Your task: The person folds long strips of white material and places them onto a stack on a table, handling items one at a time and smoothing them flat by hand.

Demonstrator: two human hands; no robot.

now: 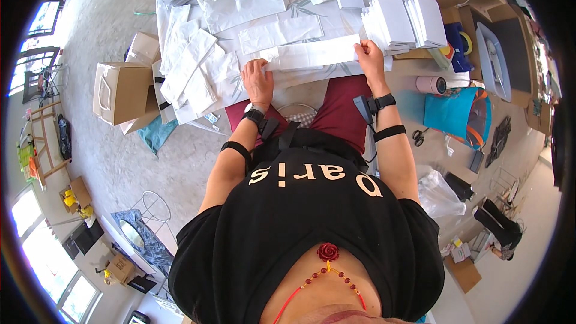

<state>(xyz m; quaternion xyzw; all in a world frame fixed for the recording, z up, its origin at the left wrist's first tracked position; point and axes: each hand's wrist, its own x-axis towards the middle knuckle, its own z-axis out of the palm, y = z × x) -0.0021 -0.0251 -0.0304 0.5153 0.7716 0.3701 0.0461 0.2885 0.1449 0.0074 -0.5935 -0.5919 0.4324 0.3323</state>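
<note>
A long white strip lies crosswise near the table's front edge. Its right part looks like folded white paper (336, 51), and its left part like a thin translucent plastic bag (275, 60); where one ends and the other begins is hard to tell. My right hand (370, 63) pinches the paper's right end between thumb and fingers. At the other end, my left hand (258, 84) has its fingers bent over the bag's left edge. Just beyond lies another flat plastic bag (281, 33), apart from both hands.
Stacks of folded white papers (390, 21) stand at the table's right. Loose plastic bags (195, 66) spread over its left side, with more piled (243, 9) at the back. Cardboard boxes (123, 93) stand left of the table. A pink cup (429, 84), blue bag (450, 111) and scissors (420, 137) are at right.
</note>
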